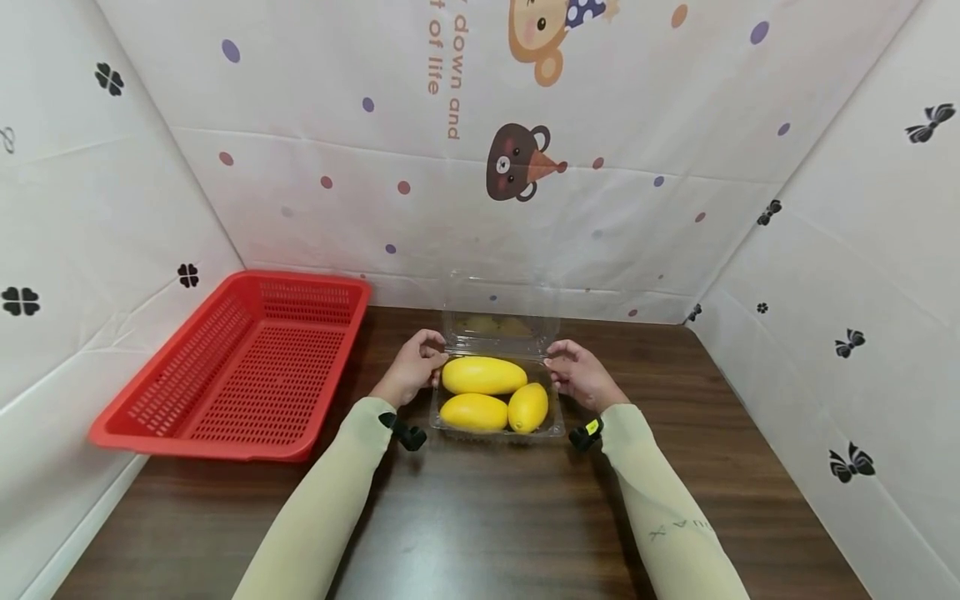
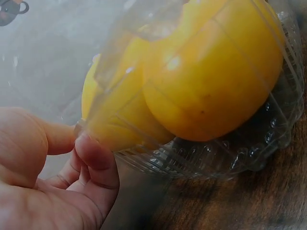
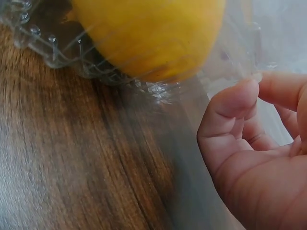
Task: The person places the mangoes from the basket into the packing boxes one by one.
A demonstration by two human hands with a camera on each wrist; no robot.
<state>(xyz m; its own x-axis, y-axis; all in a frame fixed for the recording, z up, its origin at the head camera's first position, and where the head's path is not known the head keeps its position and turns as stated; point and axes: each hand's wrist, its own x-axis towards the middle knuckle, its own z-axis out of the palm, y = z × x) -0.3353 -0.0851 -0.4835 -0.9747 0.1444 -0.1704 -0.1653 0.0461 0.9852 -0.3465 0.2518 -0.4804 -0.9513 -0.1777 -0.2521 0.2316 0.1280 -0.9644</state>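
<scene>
A clear plastic clamshell box [image 1: 557,423] sits on the table with its lid [image 1: 501,302] raised at the back. In it lie three smooth yellow mango-like fruits: a long one [image 1: 483,376] behind, another [image 1: 474,412] at front left and a smaller one [image 1: 528,408] at front right. At the box's back left corner my left hand [image 1: 412,367] pinches the plastic edge between thumb and fingertip, as the left wrist view shows. My right hand [image 1: 585,375] pinches the clear edge at the back right corner, thumb against forefinger in the right wrist view.
A red slotted plastic basket [image 1: 318,417] stands on the left of the dark wood table [image 1: 480,525]. White printed cloth [image 1: 337,217] walls the table in at the back and both sides. The lid stands near the back cloth.
</scene>
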